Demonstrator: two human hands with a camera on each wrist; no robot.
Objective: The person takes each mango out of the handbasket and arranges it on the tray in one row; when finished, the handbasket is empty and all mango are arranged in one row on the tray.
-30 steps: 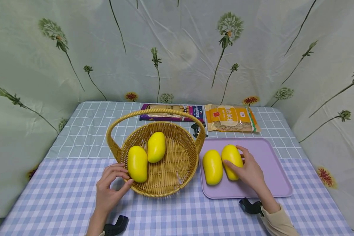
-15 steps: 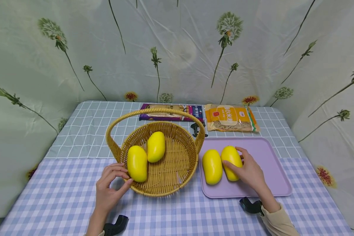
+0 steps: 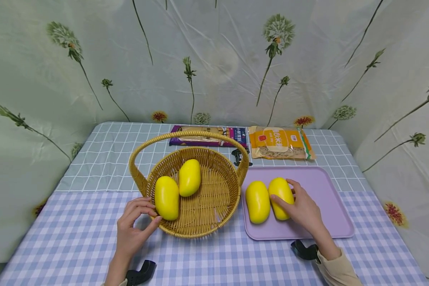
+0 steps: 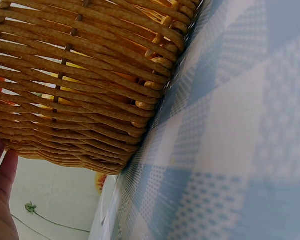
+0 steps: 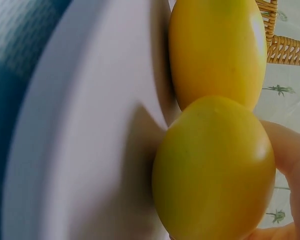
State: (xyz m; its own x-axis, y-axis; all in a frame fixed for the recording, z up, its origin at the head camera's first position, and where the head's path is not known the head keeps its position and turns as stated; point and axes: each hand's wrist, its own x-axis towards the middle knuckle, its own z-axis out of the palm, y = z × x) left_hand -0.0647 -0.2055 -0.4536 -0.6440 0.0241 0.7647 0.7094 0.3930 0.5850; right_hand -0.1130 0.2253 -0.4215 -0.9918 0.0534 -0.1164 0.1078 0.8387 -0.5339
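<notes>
Two yellow mangoes lie in the woven basket (image 3: pixel 196 232), one mango (image 3: pixel 166 198) against its left side and another mango (image 3: pixel 190 178) behind it. My left hand (image 3: pixel 134 228) grips the basket's left rim between thumb and fingers, close to the nearer mango. The left wrist view shows the basket wall (image 4: pixel 75 95) from outside, the fingertips right at the rim. On the lilac tray (image 3: pixel 318 198) rest two more mangoes side by side. My right hand (image 3: pixel 302 208) holds the right-hand mango (image 5: pixel 215 170), thumb on one side and fingers on the other. The left-hand mango (image 3: pixel 258 202) sits against it.
A purple noodle packet (image 3: pixel 207 137) and an orange bag (image 3: pixel 280 143) lie along the back of the table. A small black item (image 3: pixel 238 157) sits behind the basket's right side. The tall basket handle (image 3: pixel 189 134) arches over the basket.
The right hand and its mango have shifted very slightly toward the near side. The left hand and basket stay in place.
</notes>
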